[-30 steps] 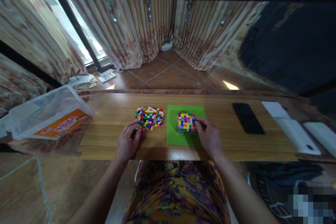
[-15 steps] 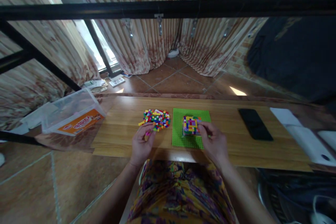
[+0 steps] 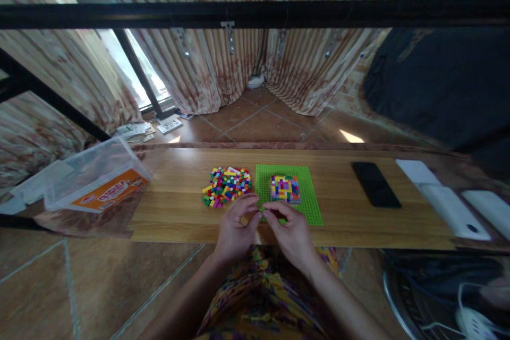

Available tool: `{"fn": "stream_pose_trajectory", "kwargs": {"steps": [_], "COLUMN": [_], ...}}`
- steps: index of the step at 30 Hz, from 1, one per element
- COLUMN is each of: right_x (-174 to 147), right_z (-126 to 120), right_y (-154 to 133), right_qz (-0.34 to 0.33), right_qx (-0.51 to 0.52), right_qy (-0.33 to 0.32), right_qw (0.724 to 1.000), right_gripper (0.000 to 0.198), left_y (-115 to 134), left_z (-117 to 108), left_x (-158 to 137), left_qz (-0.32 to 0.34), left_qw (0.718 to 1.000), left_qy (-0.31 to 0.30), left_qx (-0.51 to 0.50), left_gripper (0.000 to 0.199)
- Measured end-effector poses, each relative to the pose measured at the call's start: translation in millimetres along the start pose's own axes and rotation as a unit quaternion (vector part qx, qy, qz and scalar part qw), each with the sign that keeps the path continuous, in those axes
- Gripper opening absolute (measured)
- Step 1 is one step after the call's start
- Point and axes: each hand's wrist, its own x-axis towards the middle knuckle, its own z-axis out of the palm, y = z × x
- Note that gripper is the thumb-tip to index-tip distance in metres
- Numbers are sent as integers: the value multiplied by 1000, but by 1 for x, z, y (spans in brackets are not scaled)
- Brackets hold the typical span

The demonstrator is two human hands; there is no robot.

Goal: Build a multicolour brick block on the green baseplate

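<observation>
My left hand [image 3: 239, 226] and my right hand [image 3: 290, 228] meet fingertip to fingertip over the near left edge of a green studded baseplate [image 3: 313, 207]. Both pinch a tiny toy brick [image 3: 261, 210] that looks green; the fingers cover most of it. Just beyond my right hand, a square block built of many-coloured toy bricks [image 3: 285, 189] sits on the baseplate. Left of the plate, beyond my left hand, lies a loose pile of small coloured bricks [image 3: 227, 185].
On the wooden table [image 3: 334, 228], a black phone [image 3: 375, 184] lies to the right, near white objects [image 3: 454, 210]. A clear plastic box [image 3: 95, 170] with an orange label stands at the left end. A dark metal bar [image 3: 255, 15] crosses beyond the table.
My left hand has moved right, away from the brick pile. My right hand has left the brick block and come left and nearer to me, so the two hands now meet.
</observation>
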Motion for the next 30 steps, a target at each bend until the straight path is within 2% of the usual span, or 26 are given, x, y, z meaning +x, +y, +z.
{"fn": "stream_pose_trajectory", "kwargs": {"steps": [2,5,7,9,12,17,24,30], "right_x": [0,9,19,29,41,49,53,54], "right_z": [-8,-29,-46,-60,-70,-66,-62,-64], "right_y": [7,21,31,41,53,62,61,62], "right_qz": [20,55,70,67,63,50,25,21], "right_qx": [-6,-24,-47,-75,-116,-166,-233,-207], "right_qy": [16,91,147,169,164,122,96,92], "right_qw": [1000,994,985,980,978,977,967,974], "right_gripper": [20,27,31,35,39,40,38,40], "left_y": [1,-4,-14,-30,-56,-81,-81,-80], "left_z": [1,-7,-19,-34,-55,-74,-72,-72], "left_x": [0,2,3,3,2,-3,-4,-4], "left_qz": [4,20,23,20,7,-25,-38,-49], "left_qw": [1000,996,991,988,977,961,964,962], "left_qy": [-10,-12,10,45,95,155,147,160], "left_qx": [21,90,130,149,192,228,220,214], "left_gripper": [24,18,16,16,14,17,18,18]}}
